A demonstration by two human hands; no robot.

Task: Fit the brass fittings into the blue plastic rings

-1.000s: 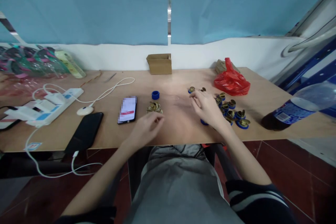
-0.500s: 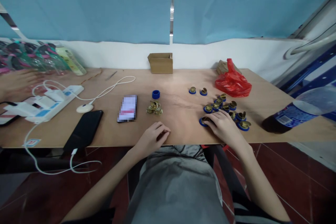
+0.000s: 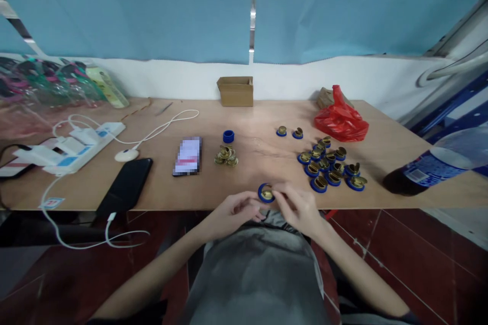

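Note:
Near the table's front edge, a blue ring [image 3: 261, 195] with gold metal discs [image 3: 268, 195] in it is held up, tilted toward me. My right hand [image 3: 299, 209] pinches its right side between thumb and fingers. At its left edge, my left hand [image 3: 238, 212] has curled fingers whose tips meet the ring. To the right sits a group of several similar blue rings with gold discs [image 3: 319, 183], the discs standing partly raised. A small pile of loose gold discs [image 3: 226, 156] lies left of centre, with a short stack of bare blue rings [image 3: 228, 136] behind it.
A lit phone [image 3: 187, 156], a dark phone [image 3: 125, 186] and a power strip [image 3: 82, 148] with white cables occupy the left. A cardboard box [image 3: 236, 92] stands at the back. On the right are a red plastic bag [image 3: 341, 121] and a tilted cola bottle [image 3: 419, 170].
My right hand has moved left from the group, bringing one blue ring with gold discs to the middle. My left hand has shifted right to meet it. Another person's hand at far left has withdrawn.

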